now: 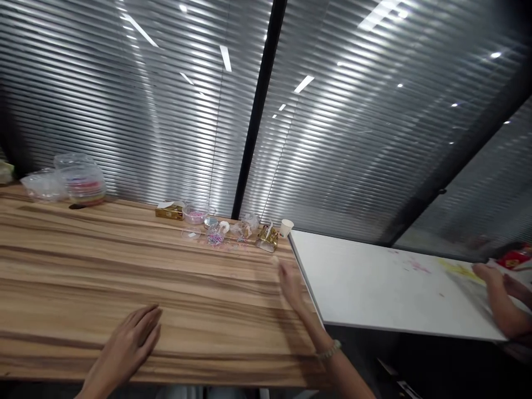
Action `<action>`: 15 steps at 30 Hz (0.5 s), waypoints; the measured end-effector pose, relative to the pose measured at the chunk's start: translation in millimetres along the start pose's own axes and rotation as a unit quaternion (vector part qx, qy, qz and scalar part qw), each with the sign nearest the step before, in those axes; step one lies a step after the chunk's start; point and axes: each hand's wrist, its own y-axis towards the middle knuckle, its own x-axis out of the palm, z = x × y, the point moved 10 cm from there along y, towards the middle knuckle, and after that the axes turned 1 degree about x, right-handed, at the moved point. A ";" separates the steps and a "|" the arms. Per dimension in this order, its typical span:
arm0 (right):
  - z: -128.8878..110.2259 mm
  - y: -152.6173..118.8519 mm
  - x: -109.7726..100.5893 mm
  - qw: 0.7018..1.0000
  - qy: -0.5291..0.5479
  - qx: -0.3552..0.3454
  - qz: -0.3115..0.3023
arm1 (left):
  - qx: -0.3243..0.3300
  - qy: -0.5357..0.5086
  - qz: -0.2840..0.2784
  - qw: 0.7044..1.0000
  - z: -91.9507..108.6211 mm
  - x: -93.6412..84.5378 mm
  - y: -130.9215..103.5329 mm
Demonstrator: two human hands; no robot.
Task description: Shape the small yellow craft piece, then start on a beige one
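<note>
My left hand (132, 339) rests on the wood-grain table (166, 282) near its front edge, fingers loosely bent and holding nothing. At the table's right side, my right hand (290, 284) reaches forward over the wood, blurred by motion. Its fingers are closed at the tips, with a small pale piece (276, 260) showing just beyond them; its kind is too blurred to tell. Nearest to that hand stand a gold tissue pack (267, 238) with a tissue sticking out and a white paper cup (286, 228). A beaded bracelet (330, 350) is on my right wrist.
Clear tubs of small coloured beads (215, 237), a gold box (169, 211) and loose bits lie along the back edge. Stacked clear containers (83, 180) stand far left. A white table (344, 277) adjoins on the right, where another person's hands (494, 280) are at work.
</note>
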 end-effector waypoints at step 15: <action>-102.1 -29.0 132.0 0.983 0.127 -0.087 -0.096 | -0.025 0.043 -0.041 0.998 -2.5 7.9 -1.4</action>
